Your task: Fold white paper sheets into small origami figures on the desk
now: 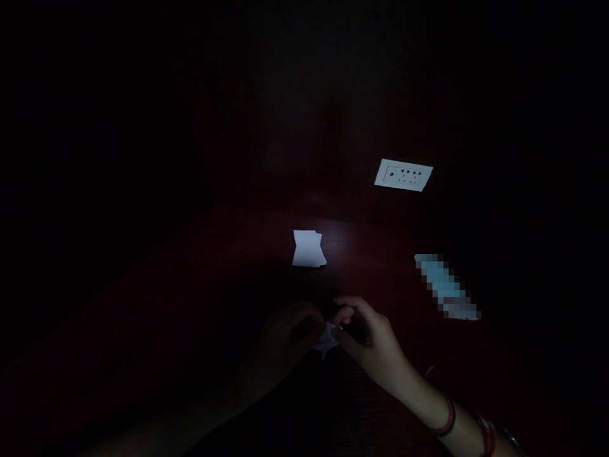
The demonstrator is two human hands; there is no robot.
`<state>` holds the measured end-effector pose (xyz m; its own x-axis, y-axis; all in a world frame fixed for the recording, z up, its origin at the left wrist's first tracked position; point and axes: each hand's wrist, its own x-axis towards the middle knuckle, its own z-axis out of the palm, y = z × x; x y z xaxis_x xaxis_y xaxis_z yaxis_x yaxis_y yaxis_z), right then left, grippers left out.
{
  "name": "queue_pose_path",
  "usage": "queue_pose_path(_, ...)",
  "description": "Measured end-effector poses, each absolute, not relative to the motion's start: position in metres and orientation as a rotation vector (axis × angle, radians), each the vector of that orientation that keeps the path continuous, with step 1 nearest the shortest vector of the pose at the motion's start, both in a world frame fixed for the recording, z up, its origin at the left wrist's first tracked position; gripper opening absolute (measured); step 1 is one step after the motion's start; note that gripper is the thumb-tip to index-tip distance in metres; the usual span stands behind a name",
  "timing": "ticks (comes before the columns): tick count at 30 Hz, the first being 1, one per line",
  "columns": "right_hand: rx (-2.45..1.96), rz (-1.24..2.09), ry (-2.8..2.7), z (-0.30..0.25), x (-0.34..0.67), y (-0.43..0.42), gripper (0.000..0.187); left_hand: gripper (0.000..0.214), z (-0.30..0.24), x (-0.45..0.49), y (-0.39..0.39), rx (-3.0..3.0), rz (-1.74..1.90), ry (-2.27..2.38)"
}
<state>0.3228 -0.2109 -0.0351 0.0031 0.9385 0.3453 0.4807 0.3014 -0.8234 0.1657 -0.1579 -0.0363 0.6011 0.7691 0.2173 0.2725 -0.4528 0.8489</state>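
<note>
The scene is very dark. My right hand (368, 343) and my left hand (285, 339) meet low in the middle of the view over a dark red wooden table (190, 304). Both pinch a small folded piece of white paper (327, 339) between their fingertips. My left hand is in deep shadow and its fingers are barely visible. My right wrist carries a dark band and a red band. Farther back on the table lies a small stack of white paper slips (309, 249), apart from both hands.
A white wall socket plate (403, 174) sits on the dark panel behind the table, right of centre. A light blue blurred flat object (446, 287) lies on the table to the right. Everything else is lost in darkness.
</note>
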Motion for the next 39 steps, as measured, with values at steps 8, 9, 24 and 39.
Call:
queue_pose_path(8,-1.294,0.554,-1.636,-0.034,0.317,-0.209,0.041,0.007,-0.035,0.16,-0.161,2.073,0.831,0.884)
queue_pose_path(9,-1.288,0.535,-1.646,-0.033,0.317,-0.21,0.042,0.007,-0.033,0.159,-0.162,2.099,0.851,0.884)
queue_pose_path(24,-1.29,0.537,-1.65,-0.033,0.313,-0.214,0.037,0.009,-0.046,0.158,-0.165,2.265,0.944,0.884)
queue_pose_path(39,-1.262,0.522,-1.713,-0.031,0.309,-0.218,0.024,0.007,-0.037,0.157,-0.173,2.113,0.944,0.841)
